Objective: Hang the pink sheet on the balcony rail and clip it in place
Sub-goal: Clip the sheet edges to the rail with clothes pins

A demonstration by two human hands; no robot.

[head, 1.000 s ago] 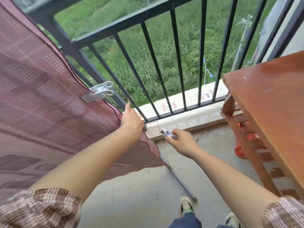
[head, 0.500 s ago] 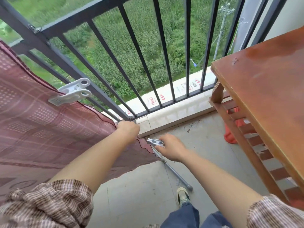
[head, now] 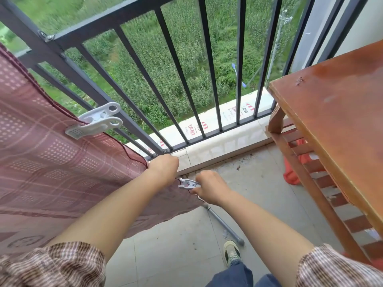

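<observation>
Right hand [head: 209, 187] has closed in, pinching a small clip [head: 187, 183] at the hem of the pink sheet [head: 62, 162]; left hand [head: 163, 167] grips that hem low by the balcony rail [head: 99, 20]. Clip may catch cloth only, missing the bar, so corner sags.

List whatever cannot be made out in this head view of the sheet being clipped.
All in the head view:
- Left hand: fingertips hidden behind its own back, so its grip on the pink patterned fabric sheet is unseen.
- Small white plastic clip in the right hand: too small to tell if it bites the sheet.
- Sheet's left side: cut off by the frame edge.
</observation>
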